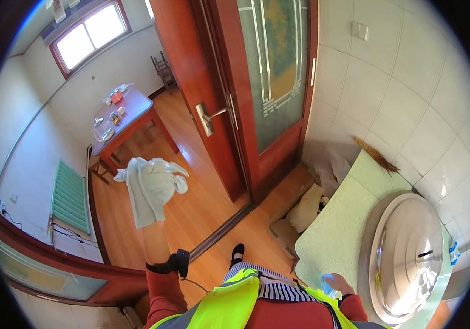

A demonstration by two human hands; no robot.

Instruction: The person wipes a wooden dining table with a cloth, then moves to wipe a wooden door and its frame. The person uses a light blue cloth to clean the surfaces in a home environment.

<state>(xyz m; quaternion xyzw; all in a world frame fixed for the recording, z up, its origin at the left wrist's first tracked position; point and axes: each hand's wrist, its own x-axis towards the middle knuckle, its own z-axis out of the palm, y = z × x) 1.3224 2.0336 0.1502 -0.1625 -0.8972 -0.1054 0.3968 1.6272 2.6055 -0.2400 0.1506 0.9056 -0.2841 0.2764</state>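
Cloth (155, 178), white, crumpled, covering left hand (150, 203), grip unclear, right hand (342, 285) gripping light-blue material (327, 281), left of domed silver metal lid (409, 255).

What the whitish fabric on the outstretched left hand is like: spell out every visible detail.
The whitish fabric looks thin, soft and matte, with a faint cool tint. It wraps the left hand, hiding the fingers. A smoother, cuff-like band ends around the wrist; above it are wrinkled, bunched folds, with loose, finger-like tips at the right. Whether it is one glove or a glove plus a cloth cannot be told. Only the hand and wrist visibly touch it; bare forearm shows below.
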